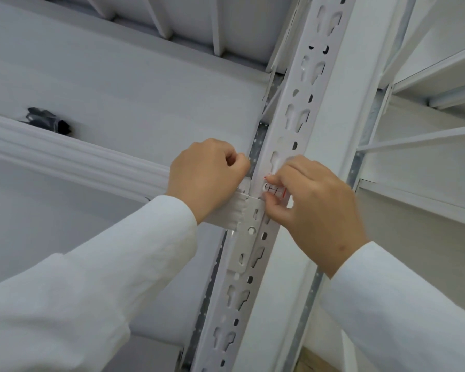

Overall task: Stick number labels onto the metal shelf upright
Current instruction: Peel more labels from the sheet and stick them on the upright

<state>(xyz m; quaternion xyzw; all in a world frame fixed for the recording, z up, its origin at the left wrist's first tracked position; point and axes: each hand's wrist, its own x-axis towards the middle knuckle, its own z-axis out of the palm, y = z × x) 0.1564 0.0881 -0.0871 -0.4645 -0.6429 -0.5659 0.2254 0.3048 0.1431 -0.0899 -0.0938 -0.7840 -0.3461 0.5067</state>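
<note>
The right hand (312, 202) has its fingers (277, 179) curled around a small white label (275, 192), thumb below and forefinger above, pinching it against the face of the white metal shelf upright (293, 114). The label carries handwritten dark marks (they look like "4-1") and a red line at its right edge. The left hand (207, 178) is curled into a loose fist just left of the upright, its knuckles against the upright's edge; whether anything is held inside it cannot be told. It rests above the end of a white ribbed crossbeam (73, 157), where a bracket (250, 226) hooks into the upright's keyhole slots. Both arms wear white sleeves (91, 291). Farther left, a small black object (49, 120) lies on the shelf.
</note>
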